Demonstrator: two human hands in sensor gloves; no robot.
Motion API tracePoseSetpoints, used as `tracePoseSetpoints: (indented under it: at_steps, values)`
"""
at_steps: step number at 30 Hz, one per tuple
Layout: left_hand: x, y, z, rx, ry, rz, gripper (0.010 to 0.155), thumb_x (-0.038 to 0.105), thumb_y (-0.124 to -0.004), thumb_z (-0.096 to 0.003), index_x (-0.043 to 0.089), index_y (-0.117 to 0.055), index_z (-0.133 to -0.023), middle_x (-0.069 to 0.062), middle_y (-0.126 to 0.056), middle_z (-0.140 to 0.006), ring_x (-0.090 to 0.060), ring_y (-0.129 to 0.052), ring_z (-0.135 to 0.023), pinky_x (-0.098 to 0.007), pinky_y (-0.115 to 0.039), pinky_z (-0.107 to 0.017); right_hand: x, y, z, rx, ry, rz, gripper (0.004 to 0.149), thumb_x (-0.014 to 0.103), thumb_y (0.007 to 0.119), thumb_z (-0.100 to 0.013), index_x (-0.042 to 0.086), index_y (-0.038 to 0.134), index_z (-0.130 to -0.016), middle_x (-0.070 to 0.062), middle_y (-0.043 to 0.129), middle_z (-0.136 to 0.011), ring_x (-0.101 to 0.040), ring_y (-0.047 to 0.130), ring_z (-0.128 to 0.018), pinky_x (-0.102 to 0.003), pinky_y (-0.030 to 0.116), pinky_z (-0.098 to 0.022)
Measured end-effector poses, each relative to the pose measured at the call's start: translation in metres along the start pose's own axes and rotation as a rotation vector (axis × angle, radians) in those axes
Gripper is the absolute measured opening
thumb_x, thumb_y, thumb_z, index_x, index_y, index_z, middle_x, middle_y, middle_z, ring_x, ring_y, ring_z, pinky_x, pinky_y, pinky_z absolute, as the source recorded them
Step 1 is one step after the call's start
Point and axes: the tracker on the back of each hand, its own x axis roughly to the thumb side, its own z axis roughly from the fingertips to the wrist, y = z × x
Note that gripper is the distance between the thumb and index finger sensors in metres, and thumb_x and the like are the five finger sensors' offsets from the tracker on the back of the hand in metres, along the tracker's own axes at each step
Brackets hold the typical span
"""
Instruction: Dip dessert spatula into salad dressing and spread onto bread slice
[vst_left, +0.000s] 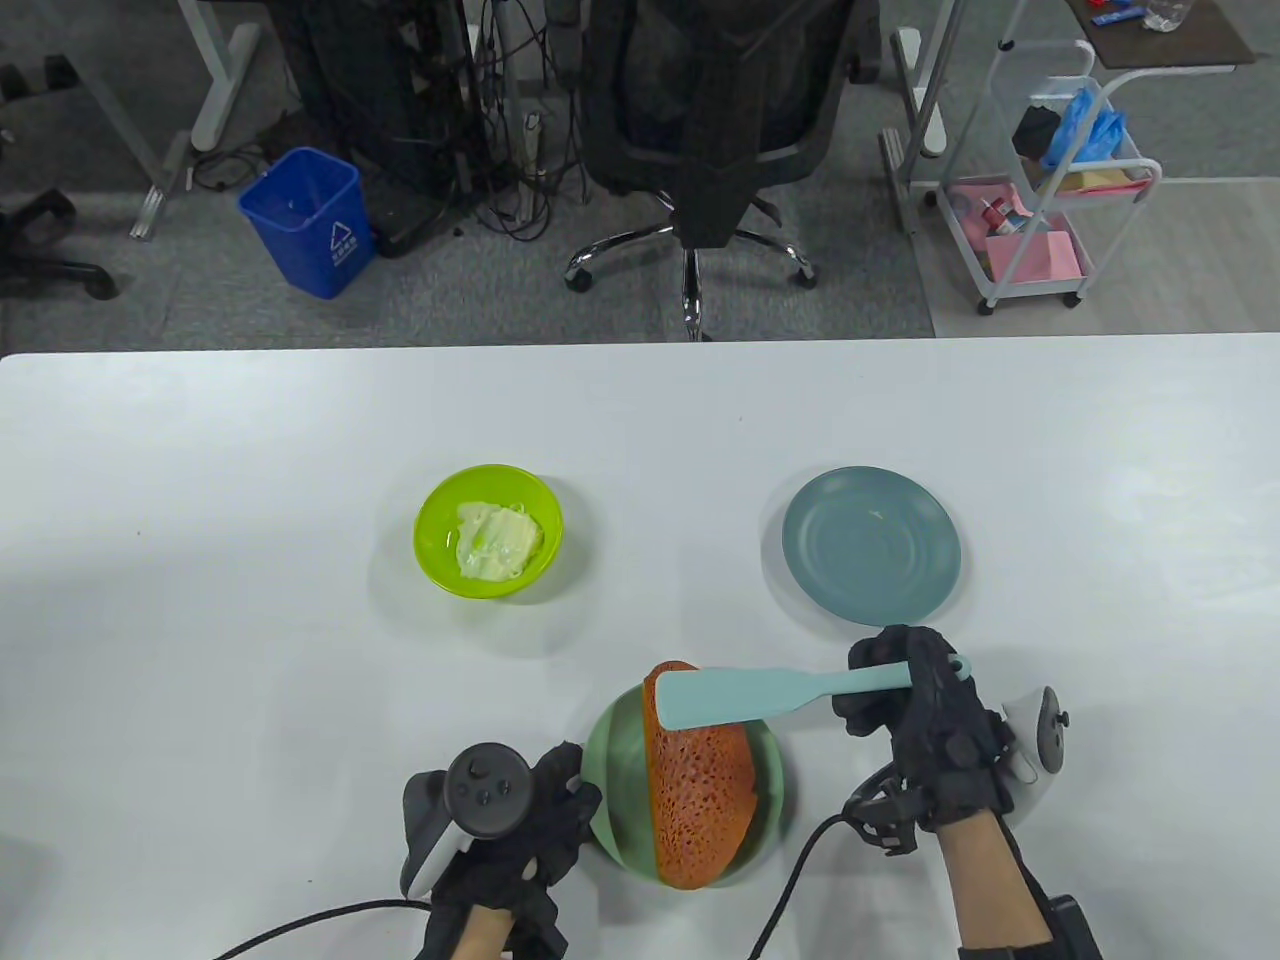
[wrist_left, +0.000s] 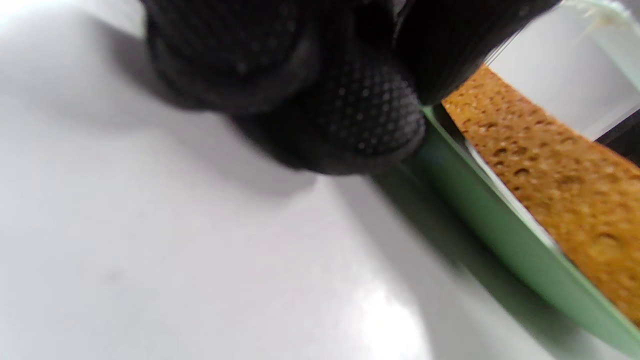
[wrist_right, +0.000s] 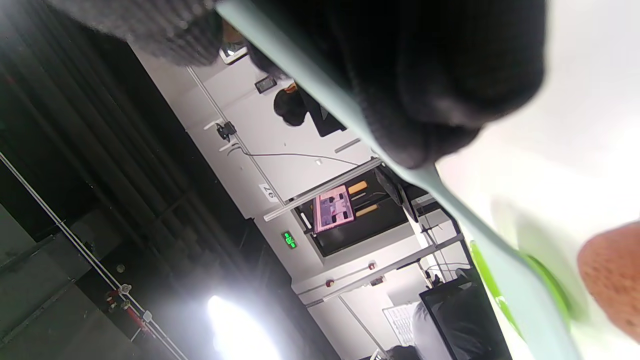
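Note:
A brown bread slice (vst_left: 698, 790) lies on a green plate (vst_left: 615, 750) at the table's front centre. My right hand (vst_left: 925, 700) grips the handle of a pale teal spatula (vst_left: 740, 695); its blade hangs over the far end of the bread. My left hand (vst_left: 540, 810) touches the plate's left rim (wrist_left: 480, 210); the bread shows beside the left hand's fingers (wrist_left: 350, 110). A lime green bowl (vst_left: 488, 532) with pale dressing (vst_left: 497, 540) stands further back on the left. In the right wrist view the spatula (wrist_right: 450, 210) runs out from under my glove toward the bowl (wrist_right: 550, 285) and bread (wrist_right: 612, 280).
An empty blue-grey plate (vst_left: 871, 545) stands at the back right, just beyond my right hand. Glove cables trail off the front edge. Beyond the table are an office chair (vst_left: 710, 130), a blue bin (vst_left: 308, 220) and a trolley (vst_left: 1040, 190).

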Motion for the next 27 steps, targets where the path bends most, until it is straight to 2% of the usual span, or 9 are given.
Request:
tracePoseSetpoints:
  at_steps: [17, 27]
  values:
    - [0.000, 0.000, 0.000, 0.001, 0.001, -0.001, 0.058, 0.041, -0.079, -0.0620, 0.006, -0.070, -0.107, 0.005, -0.102, -0.062, -0.008, -0.110, -0.033, -0.026, -0.096, -0.026, -0.001, 0.000, 0.012, -0.018, -0.051, 0.144, 0.040, 0.045, 0.071, -0.063, 0.011, 0.073, -0.084, -0.023, 0.080, -0.076, -0.046, 0.099, -0.033, -0.039, 0.089, -0.021]
    - [0.000, 0.000, 0.000, 0.002, 0.001, -0.002, 0.058, 0.041, -0.079, -0.0620, 0.006, -0.070, -0.107, 0.005, -0.101, -0.062, -0.008, -0.110, -0.033, -0.026, -0.096, -0.026, -0.001, -0.001, 0.012, -0.015, -0.064, 0.197, 0.039, 0.044, 0.070, -0.063, 0.011, 0.074, -0.083, -0.023, 0.080, -0.075, -0.047, 0.098, -0.033, -0.040, 0.087, -0.020]
